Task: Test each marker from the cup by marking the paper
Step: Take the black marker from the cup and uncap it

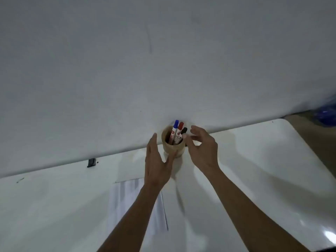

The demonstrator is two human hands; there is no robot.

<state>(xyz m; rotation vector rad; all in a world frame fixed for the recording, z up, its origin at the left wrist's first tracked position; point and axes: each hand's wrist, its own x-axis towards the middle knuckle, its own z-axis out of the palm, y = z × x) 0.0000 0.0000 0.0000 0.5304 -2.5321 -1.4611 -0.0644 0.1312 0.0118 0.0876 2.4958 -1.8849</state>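
Note:
A round wooden cup [171, 149] stands at the table's far edge against the wall. It holds three markers: a blue-capped one [175, 128], a red-capped one [180, 129] and a black-capped one [184, 131]. My left hand [157, 162] is flat and open beside the cup's left side, thumb touching its base. My right hand [202, 149] hovers just right of the cup, fingers spread, thumb tip near the black marker. White paper [127, 202] lies on the table under my left forearm.
The white glossy table [263, 170] ends at a rounded corner at the right. A pale wall [163, 60] rises directly behind the cup. A small black clip [91, 162] sits at the table's far edge on the left.

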